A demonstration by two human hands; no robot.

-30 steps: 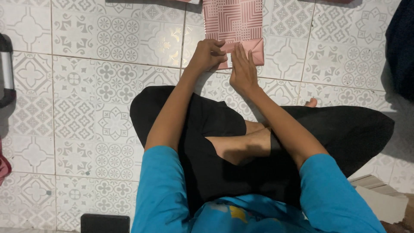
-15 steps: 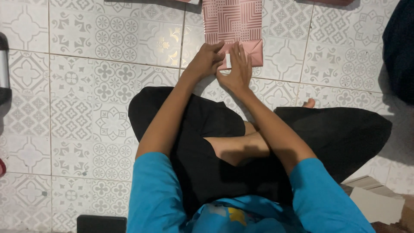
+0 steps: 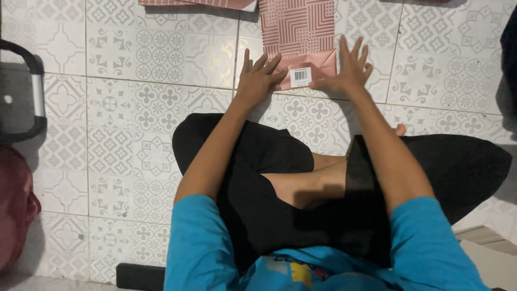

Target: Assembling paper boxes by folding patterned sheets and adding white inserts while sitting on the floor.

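- On a floor of white tiles with grey ornamental patterns (image 3: 134, 108), a person sits cross-legged in black trousers (image 3: 269, 205) and a blue T-shirt (image 3: 199, 248).
- Directly ahead lies a flat pink paper bag with a geometric line pattern (image 3: 297, 27), its folded base bearing a white barcode sticker (image 3: 300, 76).
- Left hand (image 3: 259, 80) presses the fold's left edge, fingers loosely spread, gripping nothing.
- Right hand (image 3: 347, 70) rests flat on the fold's right end, fingers fanned wide.
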